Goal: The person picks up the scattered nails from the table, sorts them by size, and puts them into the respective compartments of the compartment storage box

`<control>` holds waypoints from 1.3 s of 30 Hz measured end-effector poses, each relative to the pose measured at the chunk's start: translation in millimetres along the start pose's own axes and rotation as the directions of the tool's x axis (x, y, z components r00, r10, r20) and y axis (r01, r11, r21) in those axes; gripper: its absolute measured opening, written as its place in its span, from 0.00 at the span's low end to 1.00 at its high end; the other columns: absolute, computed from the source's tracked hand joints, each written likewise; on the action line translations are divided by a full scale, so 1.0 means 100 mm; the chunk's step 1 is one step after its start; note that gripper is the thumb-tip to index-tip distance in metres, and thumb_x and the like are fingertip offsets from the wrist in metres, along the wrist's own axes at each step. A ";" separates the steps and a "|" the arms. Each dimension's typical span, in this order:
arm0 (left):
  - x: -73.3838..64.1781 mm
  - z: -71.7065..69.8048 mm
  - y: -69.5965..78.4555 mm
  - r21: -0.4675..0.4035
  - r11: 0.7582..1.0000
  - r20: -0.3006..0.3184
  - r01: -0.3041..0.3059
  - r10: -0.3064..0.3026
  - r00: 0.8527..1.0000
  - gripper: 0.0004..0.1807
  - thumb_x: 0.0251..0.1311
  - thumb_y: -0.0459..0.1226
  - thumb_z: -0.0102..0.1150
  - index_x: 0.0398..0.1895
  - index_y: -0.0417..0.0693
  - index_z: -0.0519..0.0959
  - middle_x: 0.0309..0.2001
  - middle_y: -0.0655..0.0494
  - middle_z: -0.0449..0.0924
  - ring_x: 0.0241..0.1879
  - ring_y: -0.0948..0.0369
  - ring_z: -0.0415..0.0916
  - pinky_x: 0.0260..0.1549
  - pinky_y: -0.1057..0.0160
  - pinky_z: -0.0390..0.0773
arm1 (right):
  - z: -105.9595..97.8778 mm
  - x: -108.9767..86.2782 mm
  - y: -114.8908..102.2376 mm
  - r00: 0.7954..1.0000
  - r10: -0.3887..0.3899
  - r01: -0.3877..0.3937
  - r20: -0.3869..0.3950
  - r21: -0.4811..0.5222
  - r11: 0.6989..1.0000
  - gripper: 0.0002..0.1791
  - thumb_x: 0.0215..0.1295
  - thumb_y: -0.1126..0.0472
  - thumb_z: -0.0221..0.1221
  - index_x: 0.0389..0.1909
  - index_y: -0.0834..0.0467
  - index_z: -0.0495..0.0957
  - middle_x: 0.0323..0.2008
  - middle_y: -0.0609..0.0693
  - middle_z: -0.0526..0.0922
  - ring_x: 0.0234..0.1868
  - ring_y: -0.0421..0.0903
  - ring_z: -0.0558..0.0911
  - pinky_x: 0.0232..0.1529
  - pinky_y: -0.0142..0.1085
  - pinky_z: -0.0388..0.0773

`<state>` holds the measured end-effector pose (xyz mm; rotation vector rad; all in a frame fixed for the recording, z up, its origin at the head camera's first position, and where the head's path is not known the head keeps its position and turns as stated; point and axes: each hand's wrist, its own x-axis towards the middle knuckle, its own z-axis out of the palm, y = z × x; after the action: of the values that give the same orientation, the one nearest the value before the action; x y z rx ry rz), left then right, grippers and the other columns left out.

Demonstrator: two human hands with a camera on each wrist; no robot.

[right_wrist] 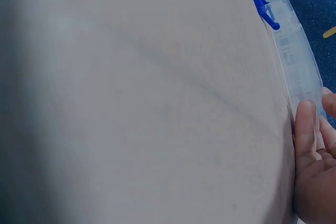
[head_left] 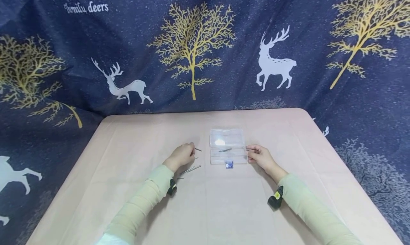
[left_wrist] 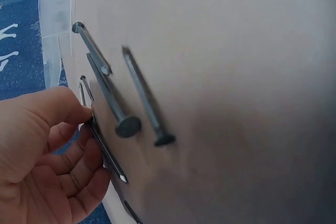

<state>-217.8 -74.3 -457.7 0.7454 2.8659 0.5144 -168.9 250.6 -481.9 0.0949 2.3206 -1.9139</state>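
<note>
My left hand (head_left: 183, 155) pinches a nail (left_wrist: 110, 153) between thumb and fingers, just above the table and left of a clear plastic box (head_left: 228, 161). Beside and below that hand lie several loose metal nails (head_left: 190, 170), larger in the left wrist view, where one flat-headed nail (left_wrist: 113, 98) rests close to another. The box stands with its lid (head_left: 225, 136) swung back and a blue latch (head_left: 229, 165) at its front. Inside is at least one nail (head_left: 225, 150). My right hand (head_left: 261, 157) holds the box's right end with its fingertips, partly hidden in the right wrist view.
A pale pink cloth covers the table (head_left: 237, 206). Behind it hangs a dark blue curtain (head_left: 224, 99) printed with deer and trees. Dark wrist cameras sit on both cuffs, one by the right sleeve (head_left: 307, 202).
</note>
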 end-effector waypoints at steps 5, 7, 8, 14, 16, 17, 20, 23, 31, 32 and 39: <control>-0.04 -0.06 0.02 -0.055 0.997 0.004 0.047 -0.047 0.999 0.06 0.55 0.29 0.53 0.36 0.39 0.71 0.28 0.52 0.74 0.26 0.60 0.70 0.29 0.64 0.76 | 0.02 -0.02 -0.03 1.000 0.008 -0.008 0.007 0.013 1.000 0.23 0.65 0.71 0.52 0.58 0.77 0.64 0.35 0.52 0.81 0.24 0.33 0.77 0.29 0.26 0.80; -0.05 -0.09 0.02 -0.067 0.996 0.013 0.058 -0.057 0.998 0.04 0.56 0.29 0.52 0.34 0.38 0.72 0.28 0.51 0.73 0.27 0.60 0.69 0.29 0.64 0.75 | 0.02 -0.02 -0.04 1.000 0.011 -0.011 0.007 0.008 1.000 0.22 0.65 0.71 0.51 0.58 0.77 0.64 0.35 0.52 0.81 0.24 0.33 0.78 0.29 0.26 0.80; -0.05 -0.10 0.02 -0.073 0.995 0.021 0.066 -0.065 0.998 0.02 0.56 0.29 0.51 0.33 0.38 0.72 0.27 0.52 0.72 0.26 0.60 0.68 0.28 0.64 0.74 | 0.02 -0.02 -0.04 1.000 0.010 -0.010 0.006 0.004 1.000 0.22 0.65 0.71 0.51 0.58 0.77 0.64 0.36 0.53 0.81 0.25 0.33 0.78 0.30 0.26 0.80; -0.10 -0.17 -0.01 -0.121 0.989 0.026 0.086 -0.083 0.996 0.07 0.59 0.28 0.50 0.24 0.40 0.73 0.23 0.54 0.68 0.23 0.61 0.65 0.24 0.66 0.69 | 0.02 -0.02 -0.05 1.000 0.000 0.000 0.010 -0.001 1.000 0.22 0.64 0.72 0.51 0.58 0.77 0.64 0.36 0.53 0.81 0.25 0.33 0.78 0.30 0.25 0.80; -0.11 -0.18 -0.03 -0.119 0.988 0.026 0.095 -0.093 0.995 0.08 0.60 0.28 0.50 0.24 0.40 0.74 0.23 0.54 0.69 0.23 0.61 0.65 0.24 0.66 0.70 | 0.03 -0.02 -0.05 1.000 -0.001 0.001 0.011 -0.002 1.000 0.22 0.64 0.72 0.51 0.57 0.77 0.64 0.35 0.52 0.81 0.25 0.33 0.78 0.30 0.25 0.80; -0.11 -0.19 -0.04 -0.113 0.989 0.026 0.095 -0.093 0.995 0.08 0.61 0.28 0.49 0.25 0.40 0.74 0.23 0.53 0.69 0.23 0.61 0.66 0.25 0.66 0.71 | 0.03 -0.01 -0.04 1.000 0.002 -0.002 0.009 0.000 1.000 0.22 0.64 0.72 0.51 0.57 0.77 0.64 0.34 0.51 0.81 0.24 0.33 0.78 0.30 0.25 0.80; -0.12 -0.21 -0.07 -0.105 0.989 0.039 0.103 -0.099 0.994 0.07 0.62 0.30 0.50 0.27 0.41 0.75 0.25 0.53 0.71 0.25 0.61 0.67 0.27 0.65 0.73 | 0.04 0.00 -0.03 1.000 0.005 -0.004 0.010 -0.004 1.000 0.22 0.64 0.71 0.51 0.57 0.77 0.64 0.33 0.50 0.80 0.25 0.33 0.78 0.30 0.26 0.81; -0.13 -0.27 -0.09 -0.116 0.989 0.044 0.095 -0.090 0.995 0.06 0.63 0.31 0.51 0.29 0.41 0.76 0.26 0.52 0.75 0.26 0.60 0.70 0.28 0.64 0.75 | 0.03 0.01 -0.01 1.000 0.018 -0.018 -0.001 -0.006 1.000 0.21 0.64 0.71 0.51 0.57 0.76 0.65 0.33 0.49 0.81 0.25 0.34 0.78 0.30 0.26 0.81; -0.16 -0.41 -0.09 -0.199 0.976 0.021 0.083 -0.080 0.997 0.06 0.64 0.32 0.53 0.37 0.37 0.78 0.30 0.50 0.79 0.28 0.60 0.76 0.30 0.64 0.78 | 0.01 0.00 -0.01 1.000 0.028 -0.028 -0.004 -0.024 0.999 0.22 0.66 0.69 0.52 0.58 0.76 0.65 0.34 0.50 0.81 0.25 0.33 0.78 0.30 0.26 0.81; -0.16 -0.42 -0.09 -0.219 0.971 0.024 0.092 -0.089 0.996 0.06 0.65 0.32 0.52 0.37 0.37 0.77 0.30 0.49 0.79 0.28 0.60 0.77 0.29 0.64 0.78 | 0.01 0.00 -0.02 1.000 0.030 -0.030 -0.004 -0.027 0.999 0.22 0.66 0.69 0.53 0.58 0.75 0.65 0.34 0.50 0.81 0.25 0.33 0.78 0.30 0.26 0.81; -0.18 -0.36 -0.09 -0.371 0.919 -0.016 0.133 -0.150 0.989 0.06 0.64 0.31 0.53 0.38 0.35 0.76 0.33 0.46 0.80 0.28 0.58 0.81 0.30 0.64 0.81 | 0.02 -0.01 -0.04 0.999 0.044 -0.044 0.000 -0.021 0.999 0.22 0.66 0.68 0.53 0.58 0.75 0.65 0.35 0.51 0.81 0.25 0.33 0.78 0.30 0.25 0.80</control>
<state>-213.8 -101.7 -426.3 0.4626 2.7102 1.0210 -168.6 247.7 -478.6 0.1423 2.3180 -1.8683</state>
